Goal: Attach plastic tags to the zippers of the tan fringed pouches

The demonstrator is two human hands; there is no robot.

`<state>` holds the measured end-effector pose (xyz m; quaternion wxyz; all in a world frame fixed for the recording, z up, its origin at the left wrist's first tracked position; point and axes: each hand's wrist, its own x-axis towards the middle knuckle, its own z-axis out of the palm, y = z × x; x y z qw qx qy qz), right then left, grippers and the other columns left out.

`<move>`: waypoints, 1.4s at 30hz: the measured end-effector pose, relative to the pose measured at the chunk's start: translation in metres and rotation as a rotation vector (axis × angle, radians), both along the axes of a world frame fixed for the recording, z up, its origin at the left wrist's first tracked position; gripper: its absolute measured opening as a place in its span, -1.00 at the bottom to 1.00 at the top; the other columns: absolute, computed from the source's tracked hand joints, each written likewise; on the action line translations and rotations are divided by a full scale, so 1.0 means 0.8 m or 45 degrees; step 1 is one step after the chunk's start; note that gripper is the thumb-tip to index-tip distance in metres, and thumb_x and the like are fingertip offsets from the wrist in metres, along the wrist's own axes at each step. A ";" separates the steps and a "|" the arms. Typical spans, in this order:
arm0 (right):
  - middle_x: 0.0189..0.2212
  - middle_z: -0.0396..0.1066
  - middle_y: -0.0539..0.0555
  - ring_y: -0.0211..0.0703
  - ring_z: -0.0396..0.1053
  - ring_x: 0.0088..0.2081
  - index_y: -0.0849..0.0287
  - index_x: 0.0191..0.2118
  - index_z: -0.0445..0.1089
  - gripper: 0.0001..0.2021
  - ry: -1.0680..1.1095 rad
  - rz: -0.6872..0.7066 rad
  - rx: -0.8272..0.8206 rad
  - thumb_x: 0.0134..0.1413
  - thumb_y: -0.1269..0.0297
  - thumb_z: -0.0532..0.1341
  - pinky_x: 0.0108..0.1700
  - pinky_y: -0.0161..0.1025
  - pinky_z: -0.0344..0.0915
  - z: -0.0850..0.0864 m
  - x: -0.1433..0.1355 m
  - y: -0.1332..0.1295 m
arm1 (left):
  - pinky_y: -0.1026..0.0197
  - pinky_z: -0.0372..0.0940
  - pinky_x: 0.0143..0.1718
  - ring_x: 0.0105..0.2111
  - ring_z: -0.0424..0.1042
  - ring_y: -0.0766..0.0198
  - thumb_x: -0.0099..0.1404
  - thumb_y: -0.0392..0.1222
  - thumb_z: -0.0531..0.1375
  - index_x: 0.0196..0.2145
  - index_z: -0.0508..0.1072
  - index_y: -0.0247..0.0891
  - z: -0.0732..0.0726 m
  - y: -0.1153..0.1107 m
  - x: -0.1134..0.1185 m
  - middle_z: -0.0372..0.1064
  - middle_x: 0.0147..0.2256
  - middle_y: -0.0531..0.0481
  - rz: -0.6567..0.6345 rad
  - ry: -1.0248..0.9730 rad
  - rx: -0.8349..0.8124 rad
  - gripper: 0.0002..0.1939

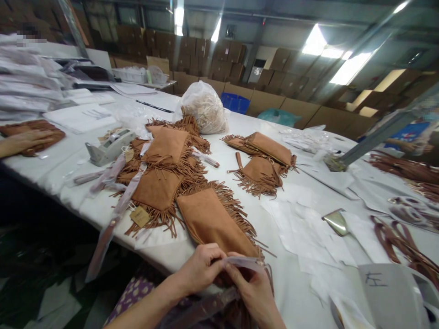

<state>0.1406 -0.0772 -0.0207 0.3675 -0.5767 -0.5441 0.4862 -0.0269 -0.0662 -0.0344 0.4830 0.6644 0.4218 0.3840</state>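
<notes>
A tan suede bag with fringe (212, 219) lies on the white table (302, 292) right in front of me. My left hand (200, 269) and my right hand (255, 290) meet at its near end, both pinching a thin pale strip of paper or film (245, 262) over the bag's edge. A brown strap (202, 310) runs below my hands. What the fingers hold under the strip is hidden.
More fringed bags are piled at centre left (161, 164) and further back (264, 151). A grey tape dispenser (109, 146), a clear bag of fibres (205, 107), white paper sheets (305, 228) and brown straps (398, 242) lie around. Another person's hand (20, 141) rests far left.
</notes>
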 end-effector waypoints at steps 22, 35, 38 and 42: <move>-0.54 0.41 0.03 -0.21 0.29 -0.50 0.24 -0.35 0.47 -0.53 0.156 0.116 -0.155 -0.03 -0.15 0.21 -0.44 -0.33 0.23 -0.005 0.017 0.022 | 0.26 0.35 -0.54 -0.59 0.43 0.26 0.18 0.13 0.19 -0.38 0.31 -0.29 -0.012 0.001 0.011 0.39 -0.55 0.04 0.006 -0.377 -0.631 -0.62; -0.52 0.47 0.08 -0.15 0.37 -0.47 0.28 -0.40 0.48 -0.57 0.281 0.063 -0.196 -0.12 -0.08 0.32 -0.41 -0.27 0.30 -0.012 0.008 0.018 | 0.35 0.25 -0.65 -0.67 0.35 0.36 0.11 0.04 0.27 -0.23 0.36 -0.30 -0.008 0.002 0.015 0.43 -0.48 0.05 0.040 -0.346 -0.628 -0.61; -0.58 0.44 0.04 -0.22 0.32 -0.53 0.28 -0.47 0.46 -0.58 0.254 0.060 -0.202 -0.13 -0.07 0.32 -0.47 -0.32 0.23 -0.022 0.011 0.018 | 0.37 0.17 -0.69 -0.69 0.31 0.37 0.06 0.12 0.28 -0.42 0.43 -0.35 -0.009 0.001 0.019 0.43 -0.56 0.00 0.098 -0.331 -0.650 -0.58; -0.61 0.41 0.02 -0.26 0.27 -0.56 0.27 -0.52 0.45 -0.60 0.279 0.055 -0.218 -0.11 -0.06 0.32 -0.50 -0.34 0.18 -0.026 0.012 0.018 | 0.33 0.22 -0.64 -0.66 0.35 0.32 -0.02 0.22 0.30 -0.42 0.45 -0.36 -0.015 0.001 0.021 0.44 -0.58 -0.02 0.129 -0.475 -0.742 -0.49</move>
